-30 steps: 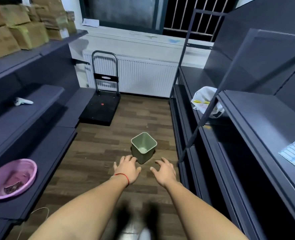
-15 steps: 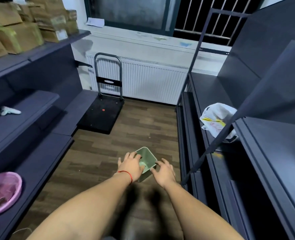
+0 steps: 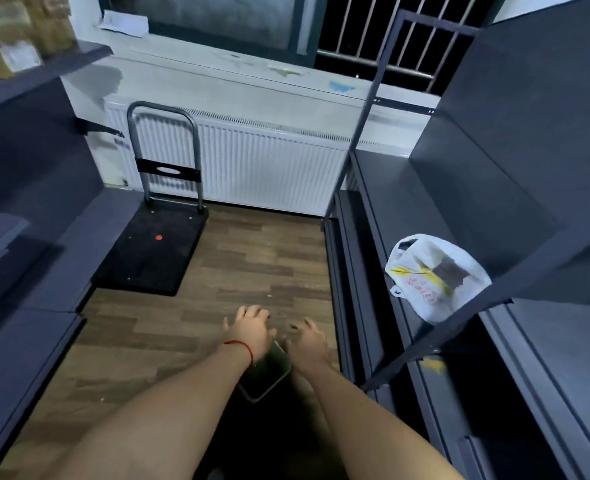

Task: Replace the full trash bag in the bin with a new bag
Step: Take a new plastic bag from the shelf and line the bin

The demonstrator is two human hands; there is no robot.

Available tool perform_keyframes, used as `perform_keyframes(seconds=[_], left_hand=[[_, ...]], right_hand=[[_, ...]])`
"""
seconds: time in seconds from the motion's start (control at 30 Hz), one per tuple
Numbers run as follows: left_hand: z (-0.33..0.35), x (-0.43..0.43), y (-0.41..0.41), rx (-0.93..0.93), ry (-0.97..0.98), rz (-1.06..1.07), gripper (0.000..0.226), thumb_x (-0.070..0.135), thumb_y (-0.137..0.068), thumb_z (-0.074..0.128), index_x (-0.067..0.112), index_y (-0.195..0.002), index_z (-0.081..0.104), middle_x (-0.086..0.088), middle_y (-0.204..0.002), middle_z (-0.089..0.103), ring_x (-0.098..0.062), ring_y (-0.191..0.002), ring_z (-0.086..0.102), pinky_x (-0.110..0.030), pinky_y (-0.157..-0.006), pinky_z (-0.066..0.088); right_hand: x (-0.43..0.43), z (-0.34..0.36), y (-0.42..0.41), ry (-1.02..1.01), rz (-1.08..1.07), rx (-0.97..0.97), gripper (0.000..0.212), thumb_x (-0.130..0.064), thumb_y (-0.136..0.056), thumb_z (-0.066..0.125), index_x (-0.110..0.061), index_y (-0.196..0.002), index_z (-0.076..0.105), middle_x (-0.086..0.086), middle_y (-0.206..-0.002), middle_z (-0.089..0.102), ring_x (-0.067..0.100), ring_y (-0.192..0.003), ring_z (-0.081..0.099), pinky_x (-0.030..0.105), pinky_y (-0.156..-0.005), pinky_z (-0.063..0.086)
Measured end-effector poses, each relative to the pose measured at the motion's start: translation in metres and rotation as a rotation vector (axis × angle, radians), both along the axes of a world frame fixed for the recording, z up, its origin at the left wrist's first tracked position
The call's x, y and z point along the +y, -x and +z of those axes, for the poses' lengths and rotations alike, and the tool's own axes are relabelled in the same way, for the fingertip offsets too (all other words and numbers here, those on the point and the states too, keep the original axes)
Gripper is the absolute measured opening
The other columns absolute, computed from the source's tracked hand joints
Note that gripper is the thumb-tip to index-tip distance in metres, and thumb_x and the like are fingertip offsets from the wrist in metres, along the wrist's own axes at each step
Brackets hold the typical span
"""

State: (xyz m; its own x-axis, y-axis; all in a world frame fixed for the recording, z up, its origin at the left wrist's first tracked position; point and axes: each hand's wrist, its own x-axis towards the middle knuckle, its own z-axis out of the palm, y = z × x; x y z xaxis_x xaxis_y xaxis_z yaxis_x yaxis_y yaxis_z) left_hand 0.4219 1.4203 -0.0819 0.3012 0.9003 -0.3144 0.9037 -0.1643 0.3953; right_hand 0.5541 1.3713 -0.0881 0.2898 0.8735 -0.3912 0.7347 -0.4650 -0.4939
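Two hands, our left hand [image 3: 250, 329] and right hand [image 3: 308, 342], have reached past the bin [image 3: 269, 374], which a second ago stood ahead and now sits on the floor [image 3: 252, 265] under our wrists, each grip open and empty, so we judge relining can start.

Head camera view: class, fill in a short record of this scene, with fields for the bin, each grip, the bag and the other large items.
Bin: green, low between the forearms, mostly hidden under the wrists; contents cannot be seen
Left grip: open hand, red thread at the wrist, over the bin, holding nothing
Right grip: open hand beside the left one, holding nothing
Bag: white plastic, printed, lying on the right shelf
Cart: black platform on the wood floor, handle upright, in front of the radiator
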Motion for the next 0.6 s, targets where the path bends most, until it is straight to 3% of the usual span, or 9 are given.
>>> perform_keyframes(seconds=[0.07, 0.17, 0.37, 0.6], left_hand=[[0.005, 0.027, -0.011, -0.013, -0.011, -0.042, 0.043, 0.037, -0.094, 0.045, 0.022, -0.135, 0.044, 0.000, -0.150, 0.034, -0.023, -0.139, 0.025, -0.045, -0.114, 0.023], [0.004, 0.058, -0.030, -0.007, -0.001, -0.070, 0.041, 0.039, -0.092, 0.047, 0.026, -0.131, 0.046, 0.002, -0.147, 0.037, -0.023, -0.136, 0.030, -0.053, -0.110, 0.029], [-0.004, 0.117, -0.105, 0.015, 0.051, -0.161, 0.050, 0.040, -0.093, 0.046, 0.026, -0.141, 0.037, -0.001, -0.155, 0.027, -0.027, -0.143, 0.023, -0.056, -0.114, 0.022], [-0.009, 0.173, -0.223, 0.032, 0.076, -0.271, 0.052, 0.040, -0.092, 0.046, 0.027, -0.141, 0.037, 0.002, -0.156, 0.024, -0.027, -0.144, 0.021, -0.056, -0.115, 0.022]], right_hand=[[0.023, 0.005, -0.011, -0.013, -0.030, -0.002, 0.044, -0.031, -0.093, 0.047, -0.027, -0.137, 0.050, -0.001, -0.158, 0.027, 0.023, -0.142, 0.028, 0.037, -0.116, 0.027], [0.047, 0.005, -0.040, -0.019, -0.091, -0.008, 0.046, -0.037, -0.093, 0.049, -0.025, -0.137, 0.048, -0.001, -0.157, 0.028, 0.022, -0.143, 0.028, 0.039, -0.115, 0.028], [0.094, 0.000, -0.125, -0.022, -0.229, -0.020, 0.049, -0.040, -0.093, 0.053, -0.021, -0.137, 0.048, 0.002, -0.158, 0.024, 0.024, -0.143, 0.028, 0.043, -0.115, 0.029], [0.134, -0.001, -0.245, -0.054, -0.475, -0.128, 0.051, -0.036, -0.093, 0.051, -0.022, -0.141, 0.043, 0.003, -0.162, 0.007, 0.030, -0.146, 0.013, 0.043, -0.116, 0.027]])
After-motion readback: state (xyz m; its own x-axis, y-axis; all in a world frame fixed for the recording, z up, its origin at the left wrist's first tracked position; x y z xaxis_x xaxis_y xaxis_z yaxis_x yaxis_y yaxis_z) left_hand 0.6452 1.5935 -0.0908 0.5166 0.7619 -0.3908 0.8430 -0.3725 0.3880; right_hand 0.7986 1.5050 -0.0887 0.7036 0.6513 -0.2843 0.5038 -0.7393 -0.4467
